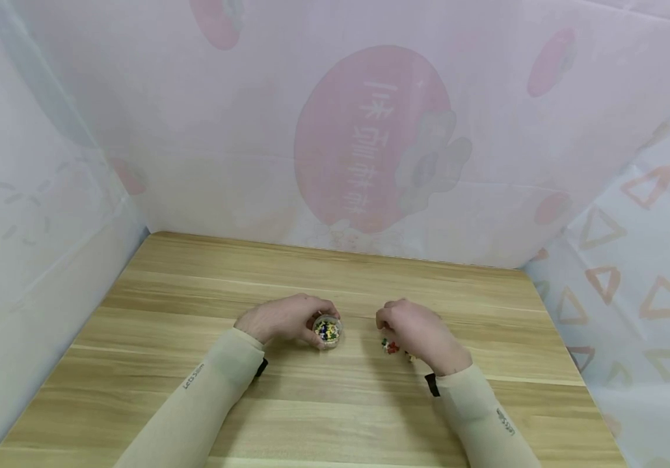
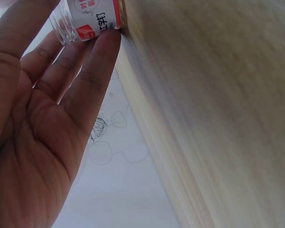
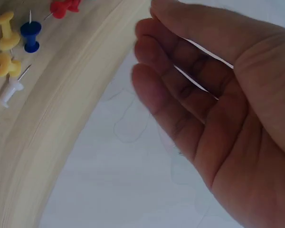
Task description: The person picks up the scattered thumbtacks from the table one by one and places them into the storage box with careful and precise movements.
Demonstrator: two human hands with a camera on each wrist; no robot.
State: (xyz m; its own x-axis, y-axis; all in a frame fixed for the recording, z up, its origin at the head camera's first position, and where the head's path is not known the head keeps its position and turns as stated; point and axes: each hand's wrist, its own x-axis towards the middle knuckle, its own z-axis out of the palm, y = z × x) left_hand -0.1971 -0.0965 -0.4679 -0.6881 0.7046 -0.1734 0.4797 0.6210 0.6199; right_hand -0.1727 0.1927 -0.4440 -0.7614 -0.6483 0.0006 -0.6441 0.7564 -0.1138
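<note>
My left hand [image 1: 291, 318] grips a small clear jar [image 2: 96, 19], thumb and fingers curled round its side. A white and red label wraps the jar, which stands upright and open on the table, with pushpins [image 1: 328, 330] of mixed colours inside. To its right, my right hand [image 1: 419, 333] is over a loose group of pushpins [image 1: 392, 348]. Its fingers bend toward the thumb; the fingertips' far side is hidden, and I cannot tell whether they pinch anything. In the right wrist view lie a blue pushpin [image 3: 31, 34], a white pushpin [image 3: 11, 90], and red and yellow ones.
The wood-grain table [image 1: 311, 403] carries both the jar and the loose pins, some with bare points showing. A pale printed sheet [image 1: 241, 162] closes off the back, and similar sheets hang along the left and right sides.
</note>
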